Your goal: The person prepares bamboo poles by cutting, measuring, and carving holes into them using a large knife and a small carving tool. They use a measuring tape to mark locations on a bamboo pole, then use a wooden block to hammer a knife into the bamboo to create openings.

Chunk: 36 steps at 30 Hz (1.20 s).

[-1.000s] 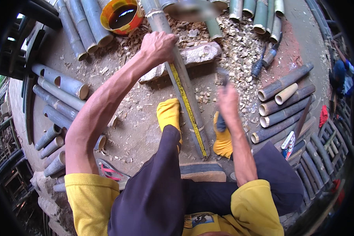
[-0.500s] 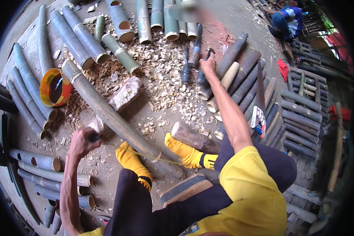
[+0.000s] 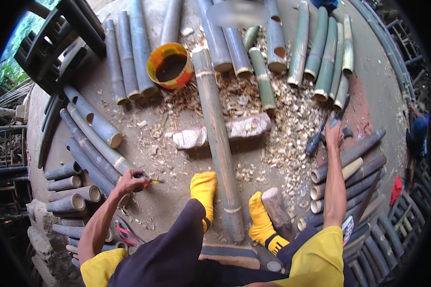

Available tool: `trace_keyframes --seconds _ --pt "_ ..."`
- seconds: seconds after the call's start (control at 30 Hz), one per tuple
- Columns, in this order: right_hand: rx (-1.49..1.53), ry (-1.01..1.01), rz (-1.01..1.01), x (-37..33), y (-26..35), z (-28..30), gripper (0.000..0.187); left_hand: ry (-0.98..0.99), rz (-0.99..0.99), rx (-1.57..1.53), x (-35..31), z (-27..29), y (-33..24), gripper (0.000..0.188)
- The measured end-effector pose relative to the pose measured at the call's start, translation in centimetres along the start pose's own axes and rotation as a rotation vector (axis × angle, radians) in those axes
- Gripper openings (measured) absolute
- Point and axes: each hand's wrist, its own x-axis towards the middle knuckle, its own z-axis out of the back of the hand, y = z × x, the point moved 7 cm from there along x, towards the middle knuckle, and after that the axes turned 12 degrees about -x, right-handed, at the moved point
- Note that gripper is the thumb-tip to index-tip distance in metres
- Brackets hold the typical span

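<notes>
My left hand is closed around a dark tape measure with a short yellow tip sticking out, beside the ends of several bamboo tubes at the left. Far to the right, my right hand reaches down to a dark tool on the ground; its fingers look wrapped on it, and most of the tool is hidden beneath them. Close to this hand lies another tool with a dark handle. Between my yellow-socked feet runs a long bamboo pole, resting across a pale, rough wooden block.
An orange-and-yellow bucket of dark liquid stands beyond the pole. Bamboo tubes line the far side, more lie at right. Wood chips cover the ground. Near my right foot is a short log. A person in blue sits far right.
My view has swung left. The thin yellow strip across the pole is gone, and only a short tip shows at my left hand, which has moved away from the pole. My right hand stays at the tools.
</notes>
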Motion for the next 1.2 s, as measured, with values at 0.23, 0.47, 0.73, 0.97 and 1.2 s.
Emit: trace_keyframes --seconds 0.23,0.47,0.73,0.97,1.2 --pt "0.678 0.131 -0.401 3.3 -6.1 1.0 0.034 -0.169 -0.213 0.448 -1.5 -3.4 1.9 0.028" --pt "1.279 0.471 -0.281 5.0 -10.7 4.5 0.010 -0.292 -0.325 0.553 -5.7 -6.5 11.5 0.043" --pt "1.100 0.165 -0.075 2.0 -17.2 25.7 0.009 -0.842 -0.807 0.986 -6.6 -4.2 4.2 0.059" --pt "1.059 -0.044 -0.005 -3.1 -22.3 37.8 0.010 -0.769 -0.535 1.204 -0.8 2.4 5.1 0.037" --pt "0.919 -0.322 -0.044 -13.3 -21.8 37.5 0.018 -0.972 -0.287 0.763 -1.9 11.0 3.9 0.038"
